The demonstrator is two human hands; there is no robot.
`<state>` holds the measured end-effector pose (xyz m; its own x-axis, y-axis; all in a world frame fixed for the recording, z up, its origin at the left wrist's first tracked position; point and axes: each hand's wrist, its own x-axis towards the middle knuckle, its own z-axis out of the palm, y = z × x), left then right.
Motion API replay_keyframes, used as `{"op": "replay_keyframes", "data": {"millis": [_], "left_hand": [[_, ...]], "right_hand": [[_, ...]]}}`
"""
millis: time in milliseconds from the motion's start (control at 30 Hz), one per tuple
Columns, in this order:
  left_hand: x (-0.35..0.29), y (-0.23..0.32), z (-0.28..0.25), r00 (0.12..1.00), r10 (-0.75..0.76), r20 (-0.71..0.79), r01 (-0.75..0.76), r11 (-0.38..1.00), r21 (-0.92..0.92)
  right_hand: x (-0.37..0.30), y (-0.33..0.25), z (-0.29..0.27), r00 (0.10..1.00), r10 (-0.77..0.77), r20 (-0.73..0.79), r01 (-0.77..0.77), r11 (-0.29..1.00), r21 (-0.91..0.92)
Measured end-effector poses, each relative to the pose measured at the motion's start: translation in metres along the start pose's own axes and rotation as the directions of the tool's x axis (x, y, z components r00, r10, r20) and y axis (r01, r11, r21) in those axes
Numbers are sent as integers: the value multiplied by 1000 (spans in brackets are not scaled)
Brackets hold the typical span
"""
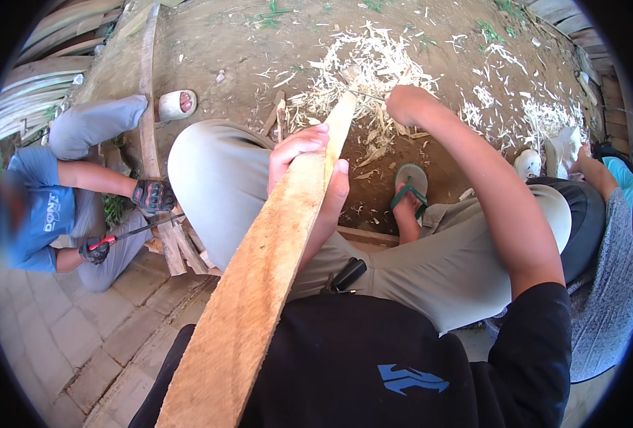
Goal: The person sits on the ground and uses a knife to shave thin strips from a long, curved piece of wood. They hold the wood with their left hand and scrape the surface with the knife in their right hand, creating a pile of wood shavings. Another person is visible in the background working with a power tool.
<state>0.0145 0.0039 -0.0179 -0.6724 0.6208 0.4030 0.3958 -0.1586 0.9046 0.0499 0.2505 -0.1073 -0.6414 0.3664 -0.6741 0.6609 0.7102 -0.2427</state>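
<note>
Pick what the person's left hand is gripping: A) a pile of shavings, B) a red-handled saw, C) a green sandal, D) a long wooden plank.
D: the left hand wraps around the long wooden plank, thumb on one edge and fingers on the other.

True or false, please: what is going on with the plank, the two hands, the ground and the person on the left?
1. The left hand grips the wooden plank. True.
2. The right hand is at the plank's far tip. True.
3. The dirt ground is bare of wood shavings. False: shavings lie scattered there.
4. The co-worker's hands are bare. False: they wear dark gloves.
5. The green flip-flop lies unworn. False: a foot is in it.
</note>
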Motion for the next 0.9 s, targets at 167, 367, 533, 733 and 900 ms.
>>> {"op": "replay_keyframes", "data": {"millis": [167, 367, 533, 733, 900], "left_hand": [[-1, 0, 2, 1000, 4, 18, -4, 1000, -4], [6, -5, -2, 1000, 28, -4, -28, 999, -18], [14, -9, 0, 997, 68, -25, -69, 997, -38], [12, -11, -2, 995, 64, -78, -68, 996, -58], [12, -8, 0, 995, 27, -92, -31, 999, -37]], "right_hand": [[-22, -27, -5, 988, 108, -109, -97, 990, 97], [-35, -47, -4, 996, -17, -84, 16, 1000, -12], [3, -24, 20, 989, 61, -132, -54, 997, 60], [13, -26, 5, 998, 39, -56, -36, 998, 61], [-21, -42, -15, 992, 6, -123, -6, 1000, -3]]}}
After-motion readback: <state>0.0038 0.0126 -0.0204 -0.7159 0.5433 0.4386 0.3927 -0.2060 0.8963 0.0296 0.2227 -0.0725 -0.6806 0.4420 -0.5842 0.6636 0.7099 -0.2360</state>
